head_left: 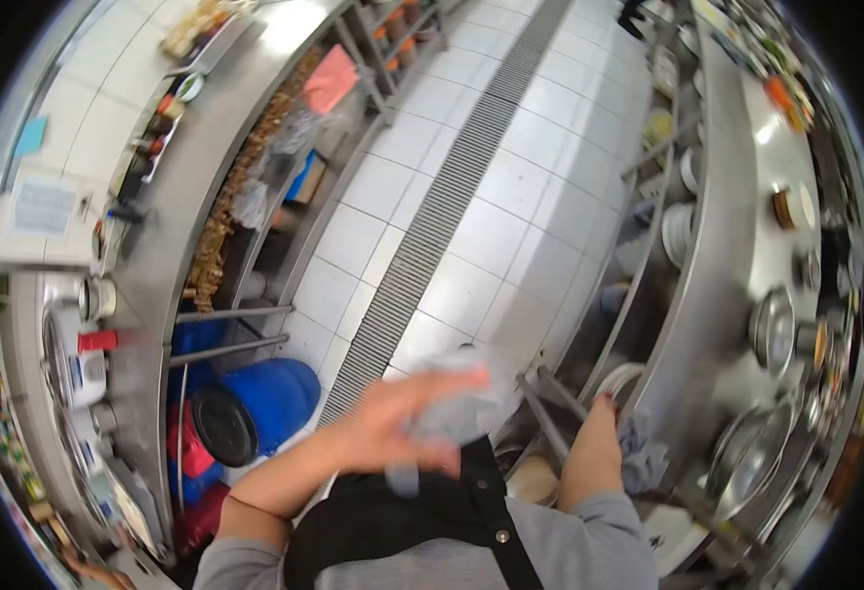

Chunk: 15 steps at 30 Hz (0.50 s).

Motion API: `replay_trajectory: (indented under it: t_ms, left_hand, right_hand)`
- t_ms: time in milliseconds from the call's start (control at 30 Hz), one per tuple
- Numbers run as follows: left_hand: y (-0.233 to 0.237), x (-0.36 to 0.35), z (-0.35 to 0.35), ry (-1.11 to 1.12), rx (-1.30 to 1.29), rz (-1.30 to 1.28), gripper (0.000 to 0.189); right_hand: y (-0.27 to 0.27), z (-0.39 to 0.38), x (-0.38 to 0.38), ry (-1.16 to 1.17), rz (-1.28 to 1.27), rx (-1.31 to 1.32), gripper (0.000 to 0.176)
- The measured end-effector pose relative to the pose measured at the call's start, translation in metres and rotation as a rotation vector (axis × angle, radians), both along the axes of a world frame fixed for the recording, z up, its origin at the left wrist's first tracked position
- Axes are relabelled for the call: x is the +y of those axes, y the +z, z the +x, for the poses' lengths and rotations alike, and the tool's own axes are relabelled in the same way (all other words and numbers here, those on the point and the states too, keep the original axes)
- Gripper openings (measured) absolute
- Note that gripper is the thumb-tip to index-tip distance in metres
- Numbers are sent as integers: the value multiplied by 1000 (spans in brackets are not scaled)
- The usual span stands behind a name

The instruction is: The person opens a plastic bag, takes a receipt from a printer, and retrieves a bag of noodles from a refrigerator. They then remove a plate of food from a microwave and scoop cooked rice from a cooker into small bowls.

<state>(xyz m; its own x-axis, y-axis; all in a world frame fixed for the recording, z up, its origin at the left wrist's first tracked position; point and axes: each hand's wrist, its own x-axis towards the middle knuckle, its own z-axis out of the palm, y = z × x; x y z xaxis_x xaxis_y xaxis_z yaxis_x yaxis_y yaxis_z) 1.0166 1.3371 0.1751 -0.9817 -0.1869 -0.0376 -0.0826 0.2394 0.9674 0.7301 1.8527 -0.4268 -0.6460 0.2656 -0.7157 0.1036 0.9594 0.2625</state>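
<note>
In front of my apron, my left hand (pixel 378 428) is closed around a crumpled, translucent grey-white plastic bag (pixel 461 408). Motion smears both, and whatever the bag may contain cannot be made out. My right hand (pixel 604 405) is at the edge of the right-hand steel counter (pixel 717 197), close to some white plates on the shelf below. Its fingers are too small and hidden to read. A crumpled grey cloth (pixel 640 452) hangs beside my right forearm.
Blue barrels (pixel 274 398) stand under the left steel counter (pixel 142 334). A drain grate (pixel 451 187) runs along the tiled floor between the counters. Metal bowls (pixel 774 329) sit on the right counter. At the far end, a person's dark shoe (pixel 631 25) shows.
</note>
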Motion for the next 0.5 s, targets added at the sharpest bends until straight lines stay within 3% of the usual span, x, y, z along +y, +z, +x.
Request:
replay_trajectory:
  t_ms: [33, 100, 167, 233, 267, 300, 333, 367, 400, 500]
  left_hand:
    - [-47, -10, 4, 100, -158, -125, 69]
    - [-116, -22, 27, 277, -648, -176, 59]
    - [-245, -27, 129, 288, -688, -436, 57]
    - [-308, -27, 227, 126, -1232, -386, 68]
    - [-346, -22, 302, 55, -1180, -510, 67]
    - [-355, -17, 349, -33, -1241, -468, 63]
    - [-363, -11, 395, -43, -1396, -450, 63]
    - [-351, -16, 411, -59, -1681, -192, 67]
    - [-328, -3, 433, 209, -1565, -288, 66]
    - [-317, -8, 439, 303, -1656, -274, 62]
  right_hand:
    - [-7, -4, 2, 262, 114, -117, 49]
    - [-18, -11, 4, 442, 182, -200, 51]
    - [-6, -12, -5, 456, 188, -233, 49]
    - [2, -8, -3, 454, 189, -269, 47]
    - [4, -3, 3, 451, 189, -290, 46]
    - [-10, -2, 16, 549, 167, -246, 42]
    - [-6, -4, 12, 471, 141, -298, 42]
    - [-1, -3, 9, 434, 142, -302, 43]
    - [1, -4, 5, 374, 157, -277, 44]
    - [8, -6, 2, -81, 75, -59, 46]
